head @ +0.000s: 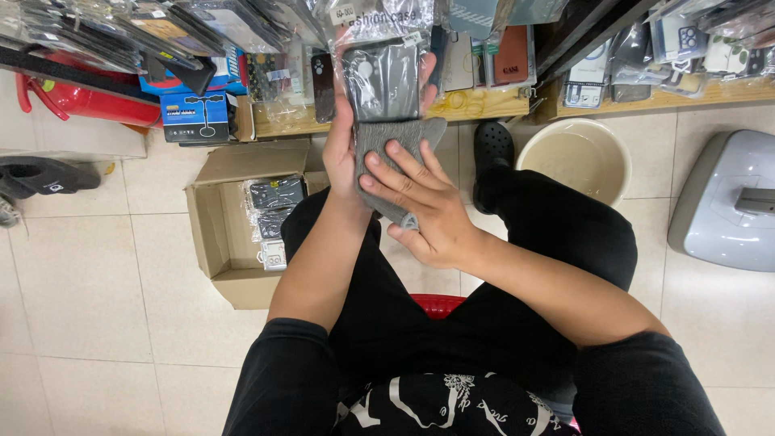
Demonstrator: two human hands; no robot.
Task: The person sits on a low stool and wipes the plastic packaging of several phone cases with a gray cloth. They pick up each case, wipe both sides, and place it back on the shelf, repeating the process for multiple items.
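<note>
The packaged phone case [386,77], dark grey in a clear plastic sleeve, is held upright in front of the seated person, above their lap. The left hand [343,149] clasps it from behind, its grip closed around the packet's edge; most of its fingers are hidden. The right hand [424,206] presses a grey cloth [379,145] flat against the packet's lower end, fingers spread. An open cardboard box [218,234] on the floor holds more packets, hard to make out. A beige basin [609,173] stands near the right foot.
</note>
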